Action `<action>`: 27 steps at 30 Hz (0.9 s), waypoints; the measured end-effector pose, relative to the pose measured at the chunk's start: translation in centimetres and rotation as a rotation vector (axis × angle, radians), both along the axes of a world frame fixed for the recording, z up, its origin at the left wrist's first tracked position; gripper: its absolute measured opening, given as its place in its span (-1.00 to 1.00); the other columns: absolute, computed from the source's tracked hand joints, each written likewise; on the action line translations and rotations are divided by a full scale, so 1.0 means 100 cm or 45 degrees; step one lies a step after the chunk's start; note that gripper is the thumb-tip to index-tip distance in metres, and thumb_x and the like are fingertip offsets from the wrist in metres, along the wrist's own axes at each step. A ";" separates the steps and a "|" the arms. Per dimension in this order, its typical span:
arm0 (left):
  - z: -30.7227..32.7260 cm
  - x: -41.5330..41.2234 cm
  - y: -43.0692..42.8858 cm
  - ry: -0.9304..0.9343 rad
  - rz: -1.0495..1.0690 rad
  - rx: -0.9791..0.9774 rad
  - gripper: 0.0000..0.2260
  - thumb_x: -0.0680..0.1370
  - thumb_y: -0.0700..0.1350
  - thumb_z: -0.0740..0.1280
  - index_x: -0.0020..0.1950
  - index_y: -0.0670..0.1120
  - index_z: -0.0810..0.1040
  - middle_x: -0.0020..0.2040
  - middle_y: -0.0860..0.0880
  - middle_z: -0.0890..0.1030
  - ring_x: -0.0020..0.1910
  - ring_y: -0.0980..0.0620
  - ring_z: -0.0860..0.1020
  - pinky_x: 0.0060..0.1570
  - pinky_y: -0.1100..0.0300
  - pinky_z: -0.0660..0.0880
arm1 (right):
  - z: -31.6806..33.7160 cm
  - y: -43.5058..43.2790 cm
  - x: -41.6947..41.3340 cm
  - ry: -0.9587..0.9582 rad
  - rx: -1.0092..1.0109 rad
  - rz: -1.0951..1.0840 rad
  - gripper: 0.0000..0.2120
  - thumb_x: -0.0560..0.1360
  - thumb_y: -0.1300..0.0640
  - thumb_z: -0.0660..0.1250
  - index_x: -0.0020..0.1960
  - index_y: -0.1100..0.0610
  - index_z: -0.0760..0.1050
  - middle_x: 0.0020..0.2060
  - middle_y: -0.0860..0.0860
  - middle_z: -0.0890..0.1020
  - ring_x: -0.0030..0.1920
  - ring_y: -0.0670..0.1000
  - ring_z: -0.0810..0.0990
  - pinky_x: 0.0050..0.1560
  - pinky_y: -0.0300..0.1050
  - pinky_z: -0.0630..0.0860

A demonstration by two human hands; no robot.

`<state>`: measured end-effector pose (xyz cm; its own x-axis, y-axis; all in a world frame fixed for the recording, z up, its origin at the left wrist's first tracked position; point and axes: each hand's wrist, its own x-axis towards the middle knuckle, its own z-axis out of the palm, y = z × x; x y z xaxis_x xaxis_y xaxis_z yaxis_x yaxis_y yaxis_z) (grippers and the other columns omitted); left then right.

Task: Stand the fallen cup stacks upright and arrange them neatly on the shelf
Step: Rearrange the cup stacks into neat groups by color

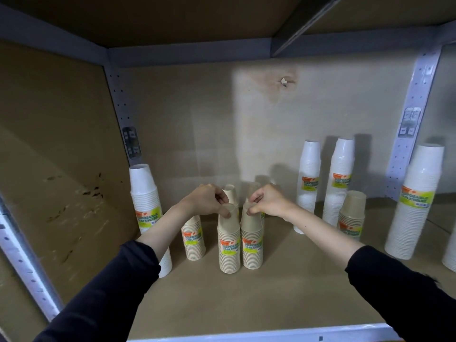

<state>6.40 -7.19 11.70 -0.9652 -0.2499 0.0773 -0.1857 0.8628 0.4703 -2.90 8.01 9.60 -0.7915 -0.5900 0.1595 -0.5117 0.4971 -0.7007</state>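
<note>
Two short beige cup stacks stand upright side by side at the middle of the shelf board (271, 299). My left hand (206, 199) pinches the top of the left beige stack (229, 245). My right hand (267, 201) pinches the top of the right beige stack (251, 240). Two more beige stacks stand behind them, mostly hidden by my hands. Another beige stack (193, 239) stands under my left forearm. Every stack in view is upright, wrapped and labelled.
A tall white stack (148, 206) stands at the left by the corner post. Two slim white stacks (308, 183) (338, 181), a short beige one (351, 214) and a wide white stack (417, 203) stand at the right. The metal shelf lip (259, 334) runs along the front.
</note>
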 end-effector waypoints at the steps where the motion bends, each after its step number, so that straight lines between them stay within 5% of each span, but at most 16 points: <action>1: -0.001 -0.001 -0.001 -0.007 -0.004 -0.001 -0.72 0.32 -0.13 0.51 0.00 -0.14 0.62 -0.15 0.02 0.58 -0.15 0.10 0.51 -0.19 0.37 0.39 | 0.000 0.000 -0.001 -0.013 -0.002 0.006 -0.68 0.24 0.25 0.52 -0.02 0.27 0.62 -0.06 0.19 0.68 -0.16 0.02 0.57 0.06 -0.07 0.55; 10: -0.003 -0.003 -0.010 -0.065 -0.051 0.010 -0.68 0.35 -0.13 0.50 0.07 -0.13 0.58 -0.10 0.03 0.54 -0.10 0.09 0.49 -0.24 0.44 0.37 | -0.006 -0.002 -0.002 -0.134 0.003 0.110 -0.61 0.29 0.28 0.47 0.10 0.26 0.54 -0.14 0.07 0.57 -0.11 -0.01 0.53 -0.03 -0.20 0.45; 15: -0.001 -0.007 -0.011 -0.176 -0.081 -0.009 -0.61 0.37 -0.13 0.49 0.16 -0.13 0.51 -0.04 0.01 0.49 -0.05 0.05 0.46 -0.05 0.27 0.41 | -0.006 0.000 -0.002 -0.074 -0.002 0.118 -0.62 0.32 0.14 0.48 0.11 0.20 0.55 -0.11 0.05 0.59 -0.10 -0.05 0.53 -0.23 -0.33 0.42; 27: 0.001 -0.012 -0.014 -0.189 -0.124 -0.081 -0.61 0.37 -0.12 0.49 0.16 -0.15 0.53 -0.02 0.01 0.50 -0.05 0.06 0.45 -0.21 0.36 0.37 | -0.010 0.002 -0.012 -0.051 -0.009 0.131 -0.57 0.30 0.12 0.51 0.12 0.23 0.56 0.04 0.14 0.66 -0.07 -0.05 0.55 -0.02 -0.26 0.42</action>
